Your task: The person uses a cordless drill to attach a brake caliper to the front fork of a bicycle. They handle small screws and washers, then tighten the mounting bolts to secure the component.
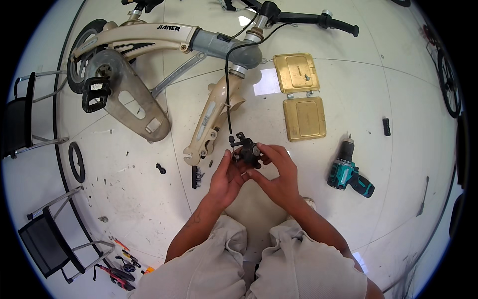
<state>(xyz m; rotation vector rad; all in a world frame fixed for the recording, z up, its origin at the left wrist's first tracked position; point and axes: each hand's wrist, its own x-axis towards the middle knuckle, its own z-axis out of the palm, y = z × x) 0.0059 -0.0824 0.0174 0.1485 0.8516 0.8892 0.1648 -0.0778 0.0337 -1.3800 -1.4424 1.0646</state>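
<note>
A black disc brake caliper [246, 151] is held up in front of me between both hands. My left hand [225, 182] is closed at its left side and underneath, thumb raised along it. With thumb and fingers, my right hand [279, 178] grips its right side, near a round disc-shaped part. A black brake cable [228, 94] runs from the caliper up to the handlebar [308, 19]. Just left of the caliper lies the beige fork [211, 117] of a partly dismantled bicycle frame [144, 36]; no wheel is in the fork.
At right, a teal and black cordless drill [344, 172] lies on the floor. An opened gold metal case [304, 118] sits farther off, a black bit holder [195, 177] nearer. Black chairs [45, 241] stand at left, above loose tools [127, 264]. A small black wrench-like part [160, 169] lies left.
</note>
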